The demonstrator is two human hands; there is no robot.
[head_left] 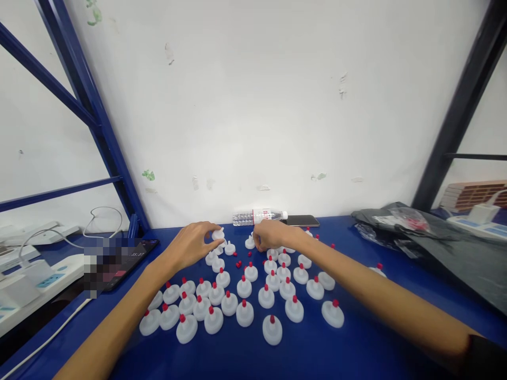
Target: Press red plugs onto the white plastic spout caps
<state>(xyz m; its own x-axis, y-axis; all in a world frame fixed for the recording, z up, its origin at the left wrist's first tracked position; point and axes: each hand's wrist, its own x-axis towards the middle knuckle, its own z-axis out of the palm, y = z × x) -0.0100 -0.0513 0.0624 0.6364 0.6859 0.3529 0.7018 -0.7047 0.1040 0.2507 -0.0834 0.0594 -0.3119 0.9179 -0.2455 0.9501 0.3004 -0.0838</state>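
My left hand point(195, 243) pinches a white lid point(217, 234) between thumb and fingers at the back left of the group. My right hand point(273, 234) reaches to the back middle, fingers curled down beside a white lid without a red tip point(249, 243); what they hold, if anything, is hidden. Several white round lids with red tips point(272, 330) stand spread over the blue table point(309, 353). Small loose red caps point(238, 264) lie between my hands. Another lid without a red tip point(229, 248) stands just right of my left hand.
A clear bottle point(261, 216) lies by the wall, next to a dark phone point(303, 220). Black plastic bags point(420, 243) cover the right side. Another phone point(130, 261) and a white power strip point(51, 279) with cables lie at left.
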